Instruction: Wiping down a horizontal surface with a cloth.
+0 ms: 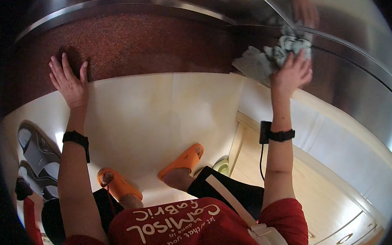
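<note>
My left hand point(70, 85) lies palm down with its fingers spread on a dark red-brown speckled ledge point(138, 45), near the ledge's front edge. It holds nothing. On the right, a crumpled pale grey-green cloth point(255, 63) is under the fingers of my right hand point(290, 74), which holds it at the ledge's right end. The bunched part of the cloth touches a shiny metal panel point(343, 71), and its loose end spreads left over the ledge. The panel reflects a hand and the cloth.
Pale floor tiles point(132, 116) lie below the ledge. Grey slippers point(39, 150) rest at the left. Orange slippers point(181, 161) are on my feet. A light wooden cabinet point(285, 184) with a pale top stands at the right. A cable point(262, 162) hangs from the device on my right wrist.
</note>
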The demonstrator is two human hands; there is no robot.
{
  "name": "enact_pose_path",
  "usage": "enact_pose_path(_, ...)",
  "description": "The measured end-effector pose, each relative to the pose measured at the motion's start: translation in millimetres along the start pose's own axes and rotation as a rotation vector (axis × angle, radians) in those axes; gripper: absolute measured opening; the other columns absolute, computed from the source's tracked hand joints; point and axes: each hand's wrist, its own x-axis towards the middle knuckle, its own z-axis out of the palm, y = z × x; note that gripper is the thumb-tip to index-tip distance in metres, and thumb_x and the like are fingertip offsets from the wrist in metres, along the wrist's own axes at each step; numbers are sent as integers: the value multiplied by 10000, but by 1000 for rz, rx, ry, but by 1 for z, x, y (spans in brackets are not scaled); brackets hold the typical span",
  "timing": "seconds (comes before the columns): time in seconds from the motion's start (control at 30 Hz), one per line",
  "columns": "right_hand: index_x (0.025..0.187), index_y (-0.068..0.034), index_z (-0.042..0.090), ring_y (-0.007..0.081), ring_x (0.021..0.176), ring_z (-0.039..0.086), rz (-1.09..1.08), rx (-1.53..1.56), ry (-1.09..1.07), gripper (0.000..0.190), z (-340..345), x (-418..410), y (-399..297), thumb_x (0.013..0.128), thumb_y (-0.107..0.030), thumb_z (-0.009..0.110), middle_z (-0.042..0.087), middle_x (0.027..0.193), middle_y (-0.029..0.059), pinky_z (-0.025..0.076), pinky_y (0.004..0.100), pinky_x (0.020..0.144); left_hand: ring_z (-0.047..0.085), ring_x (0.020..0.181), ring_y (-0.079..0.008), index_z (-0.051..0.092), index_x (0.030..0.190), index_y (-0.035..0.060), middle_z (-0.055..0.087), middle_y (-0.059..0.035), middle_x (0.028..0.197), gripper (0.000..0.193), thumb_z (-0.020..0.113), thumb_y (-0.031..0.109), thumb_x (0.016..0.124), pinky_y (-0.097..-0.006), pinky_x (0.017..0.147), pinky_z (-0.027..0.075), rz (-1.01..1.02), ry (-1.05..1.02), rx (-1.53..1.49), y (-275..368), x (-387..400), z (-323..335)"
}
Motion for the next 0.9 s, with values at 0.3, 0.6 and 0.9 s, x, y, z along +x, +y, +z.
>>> enact_pose_path(0.3, 1140, -12, 530, 371, 1239, 286, -273, 158, -213, 402, 86, -37, -101, 783, -194, 494, 323, 1343, 172, 217, 499, 1018, 218, 1294, -348, 321, 1326, 120, 226, -173, 1398, 604, 506, 440, 848, -501, 1036, 187, 9, 18, -100, -3, 0, 2)
enact_pose_path(0.6, 1039, -78, 595, 305, 1057, 431, -249, 226, -464, 394, 34, -46, -39, 649, -131, 619, 425, 1278, 98, 333, 447, 882, 229, 1293, -335, 368, 1304, 115, 261, -153, 1394, 581, 549, 403, 833, -497, 1036, 185, -23, 60, -152, -10, -4, 2)
enact_pose_path(0.9, 1084, -2, 542, 341, 1094, 399, -146, 93, -197, 324, 42, -37, -43, 787, -117, 484, 380, 1308, 145, 327, 463, 866, 211, 1298, -345, 333, 1322, 118, 241, -175, 1394, 611, 508, 454, 842, -516, 1028, 188, -2, 15, -114, -9, -3, 0)
